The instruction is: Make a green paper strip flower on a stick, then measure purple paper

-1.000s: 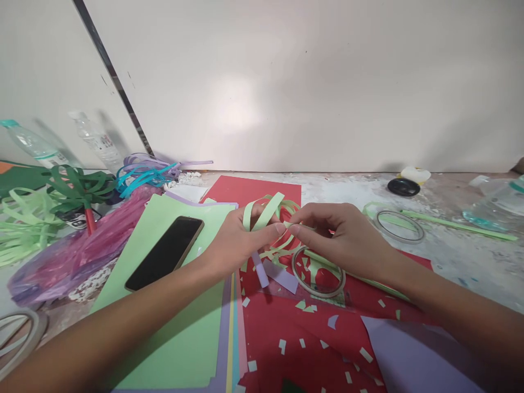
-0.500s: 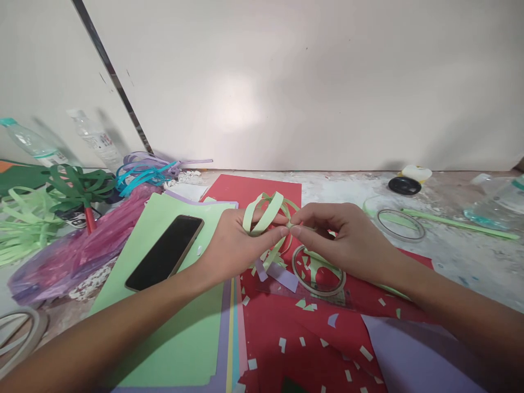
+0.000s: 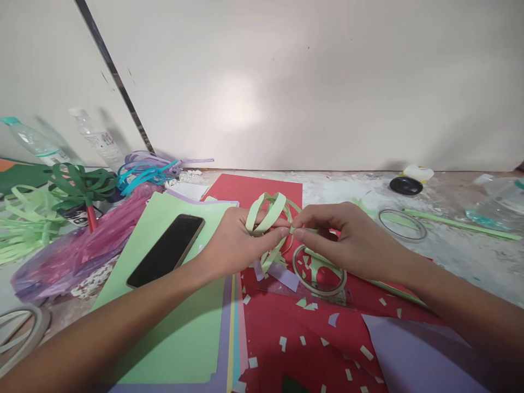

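Green paper loops [image 3: 272, 215] over left grip [image 3: 237, 240]; right grip [image 3: 356, 234] pinches end.

- 1 L hand [image 3: 236, 243], 1 R hand [image 3: 352, 237]; 2 tot.
- approx. 5 paper-strip bunches [image 3: 275, 209], incl. 1 held
- 1 phone [image 3: 166, 251]
- 3 tape rolls [image 3: 41, 326]
- 3 bottles [image 3: 100, 140], incl. 1 cut off at edge
- 1 plastic bag [image 3: 77, 256]
- 1 jar [image 3: 77, 216], partly hidden
- 1 black disc [image 3: 406, 186]
- 1 paper stack [image 3: 176, 338]; layer ct. unclear
- scraps [image 3: 366, 353]: 12+, too many for exact ct.
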Demonstrator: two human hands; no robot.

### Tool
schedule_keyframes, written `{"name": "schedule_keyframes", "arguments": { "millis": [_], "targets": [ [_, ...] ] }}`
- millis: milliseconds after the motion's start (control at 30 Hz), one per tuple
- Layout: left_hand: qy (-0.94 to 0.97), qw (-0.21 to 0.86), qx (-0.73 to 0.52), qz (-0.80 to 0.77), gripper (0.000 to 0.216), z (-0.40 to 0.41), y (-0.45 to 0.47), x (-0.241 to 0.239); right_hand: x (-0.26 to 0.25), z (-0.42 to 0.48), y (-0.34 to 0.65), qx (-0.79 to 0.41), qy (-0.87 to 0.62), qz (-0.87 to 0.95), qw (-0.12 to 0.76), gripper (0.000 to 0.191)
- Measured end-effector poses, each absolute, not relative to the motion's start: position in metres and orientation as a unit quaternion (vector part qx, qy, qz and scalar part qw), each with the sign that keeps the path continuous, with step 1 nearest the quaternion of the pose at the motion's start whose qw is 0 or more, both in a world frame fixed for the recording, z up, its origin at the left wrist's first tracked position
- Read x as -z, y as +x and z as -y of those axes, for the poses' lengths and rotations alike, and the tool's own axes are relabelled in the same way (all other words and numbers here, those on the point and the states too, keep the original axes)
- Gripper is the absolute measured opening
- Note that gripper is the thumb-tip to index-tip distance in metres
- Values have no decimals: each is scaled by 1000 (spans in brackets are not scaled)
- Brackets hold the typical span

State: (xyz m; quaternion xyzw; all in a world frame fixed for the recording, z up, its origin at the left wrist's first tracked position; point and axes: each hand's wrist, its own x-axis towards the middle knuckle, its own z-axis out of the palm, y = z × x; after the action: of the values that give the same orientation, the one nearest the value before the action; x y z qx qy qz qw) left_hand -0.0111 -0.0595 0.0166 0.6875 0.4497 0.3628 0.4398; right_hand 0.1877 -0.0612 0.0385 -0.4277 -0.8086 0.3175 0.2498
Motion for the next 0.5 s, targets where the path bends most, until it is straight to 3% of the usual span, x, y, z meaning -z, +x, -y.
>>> {"name": "schedule_keyframes", "arguments": {
  "millis": [500],
  "targets": [
    [711, 414, -369, -432, 38, 60, -12, -17, -39, 61, 188, -349, -427, 798, 240, 21]
  ]
}}
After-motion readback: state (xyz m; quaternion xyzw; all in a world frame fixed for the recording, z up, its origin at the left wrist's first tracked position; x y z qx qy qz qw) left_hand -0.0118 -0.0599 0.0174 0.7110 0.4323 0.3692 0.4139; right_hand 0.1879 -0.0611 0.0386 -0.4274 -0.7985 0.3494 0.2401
